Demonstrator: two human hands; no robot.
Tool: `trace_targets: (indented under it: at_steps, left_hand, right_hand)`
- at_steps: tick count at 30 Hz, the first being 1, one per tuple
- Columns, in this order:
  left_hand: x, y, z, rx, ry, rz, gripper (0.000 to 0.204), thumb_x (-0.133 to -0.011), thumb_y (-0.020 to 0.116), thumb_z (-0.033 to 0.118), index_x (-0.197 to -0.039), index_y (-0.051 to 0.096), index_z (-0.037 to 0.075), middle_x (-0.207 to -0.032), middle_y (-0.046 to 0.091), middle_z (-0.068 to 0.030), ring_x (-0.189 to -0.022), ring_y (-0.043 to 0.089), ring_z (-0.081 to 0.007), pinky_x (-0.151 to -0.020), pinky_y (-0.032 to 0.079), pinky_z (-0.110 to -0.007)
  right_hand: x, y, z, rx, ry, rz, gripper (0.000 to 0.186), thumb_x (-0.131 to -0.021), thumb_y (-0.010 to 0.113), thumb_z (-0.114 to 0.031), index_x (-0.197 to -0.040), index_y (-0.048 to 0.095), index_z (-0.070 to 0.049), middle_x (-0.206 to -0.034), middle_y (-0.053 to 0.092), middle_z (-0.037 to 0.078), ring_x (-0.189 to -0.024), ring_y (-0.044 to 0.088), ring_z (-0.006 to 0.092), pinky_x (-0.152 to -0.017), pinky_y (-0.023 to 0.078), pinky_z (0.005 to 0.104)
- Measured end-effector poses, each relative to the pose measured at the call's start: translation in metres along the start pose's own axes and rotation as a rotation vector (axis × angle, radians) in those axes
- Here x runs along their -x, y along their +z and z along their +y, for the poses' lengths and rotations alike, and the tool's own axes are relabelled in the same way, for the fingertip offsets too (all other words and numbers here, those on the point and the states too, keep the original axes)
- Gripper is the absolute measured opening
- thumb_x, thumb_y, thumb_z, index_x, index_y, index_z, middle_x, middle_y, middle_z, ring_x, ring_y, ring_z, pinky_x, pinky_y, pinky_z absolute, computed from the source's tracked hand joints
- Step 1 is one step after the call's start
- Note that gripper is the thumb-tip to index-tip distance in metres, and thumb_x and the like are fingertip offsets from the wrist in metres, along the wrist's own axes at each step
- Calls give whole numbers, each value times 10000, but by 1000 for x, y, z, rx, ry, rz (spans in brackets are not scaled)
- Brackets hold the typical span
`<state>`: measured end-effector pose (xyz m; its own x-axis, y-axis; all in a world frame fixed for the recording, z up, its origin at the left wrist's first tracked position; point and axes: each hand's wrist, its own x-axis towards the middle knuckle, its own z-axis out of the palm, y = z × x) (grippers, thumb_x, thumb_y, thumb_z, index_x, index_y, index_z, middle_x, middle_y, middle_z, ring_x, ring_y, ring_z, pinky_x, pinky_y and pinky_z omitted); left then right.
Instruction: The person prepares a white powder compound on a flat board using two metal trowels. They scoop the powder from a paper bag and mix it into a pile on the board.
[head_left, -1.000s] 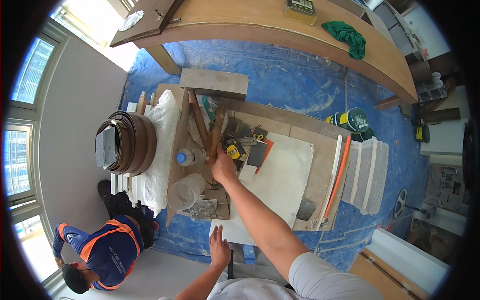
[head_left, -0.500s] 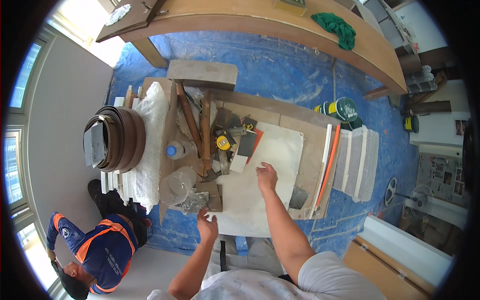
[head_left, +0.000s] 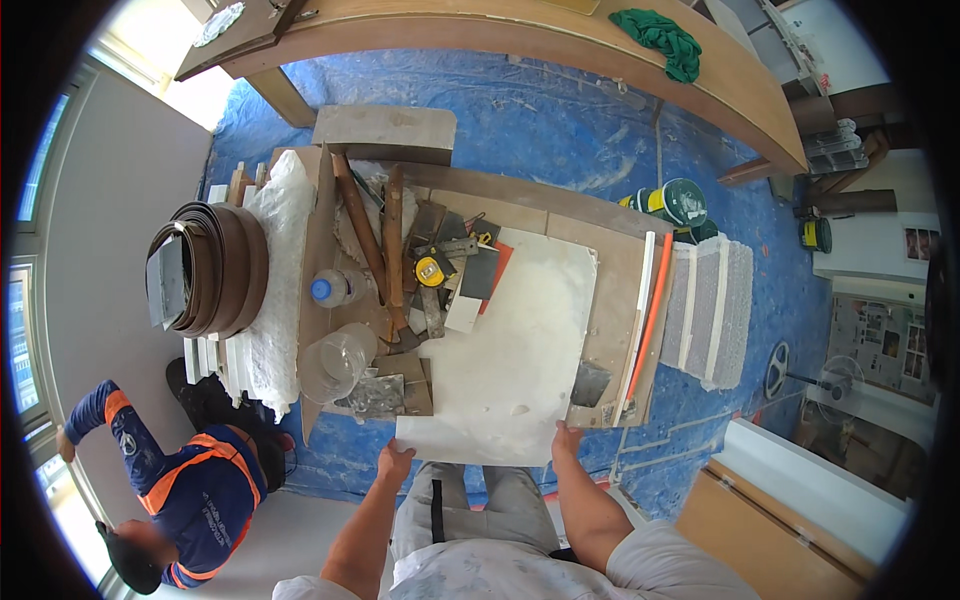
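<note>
An off-white flat sheet [head_left: 510,350] lies on the low worktable, its near edge reaching over the table's front side. My left hand [head_left: 397,463] is closed on the sheet's near left corner. At the near right corner my right hand [head_left: 567,440] pinches the edge in the same way. Past the sheet's left side sit a yellow tape measure [head_left: 432,268], a hammer [head_left: 405,338], grey sample pieces [head_left: 480,272] and a white piece [head_left: 462,313]. A dark square piece [head_left: 590,383] lies close to my right hand.
On the left stand a clear tub [head_left: 338,363], a blue-capped bottle [head_left: 338,288] and a brown coiled strip [head_left: 215,270]. White and orange strips [head_left: 655,320] line the right side. A co-worker [head_left: 205,500] is at lower left. Paint buckets [head_left: 680,203] stand beyond the table.
My right hand has moved from above the sheet back to its near right corner. My left hand has gone down to the near left corner. Both have taken hold of the sheet.
</note>
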<state>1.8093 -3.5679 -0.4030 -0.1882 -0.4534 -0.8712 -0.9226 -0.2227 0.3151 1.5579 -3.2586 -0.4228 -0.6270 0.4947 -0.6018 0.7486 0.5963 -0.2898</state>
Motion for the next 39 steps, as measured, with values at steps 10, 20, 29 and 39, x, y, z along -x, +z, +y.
trace_targets:
  at_steps: [10, 20, 29, 39]
  left_hand:
    - [-12, 41, -32, 345, 113, -28, 582, -826, 675, 197, -1329, 526, -53, -1295, 605, -273, -1208, 589, -390, -1028, 463, -405]
    - [27, 46, 27, 600, -191, -81, 505, -933, 538, 402, -1152, 666, -35, -1030, 652, -129, -953, 570, -214, -869, 452, -368]
    - [39, 87, 35, 463, -205, -149, 524, -911, 586, 411, -1180, 671, -30, -1069, 678, -154, -981, 598, -246, -895, 456, -368]
    - [25, 116, 54, 411, -132, -288, 548, -939, 545, 412, -1286, 611, -8, -1269, 623, -161, -1175, 567, -285, -1026, 401, -385]
  right_hand:
    - [57, -120, -69, 53, -322, -515, 450, -942, 665, -368, -1107, 671, 51, -1009, 711, 100, -913, 639, 164, -833, 488, 311]
    - [168, -187, -143, -91, -579, -784, 242, -920, 683, -207, -946, 715, 31, -780, 708, 39, -687, 598, 89, -625, 473, 297]
    - [170, -211, -144, -114, -788, -602, 160, -889, 653, -128, -834, 684, 19, -632, 580, 19, -598, 485, 85, -564, 406, 285]
    - [175, -231, -131, -122, -823, -449, 158, -880, 636, -114, -812, 664, 26, -649, 606, 46, -591, 508, 100, -559, 413, 307]
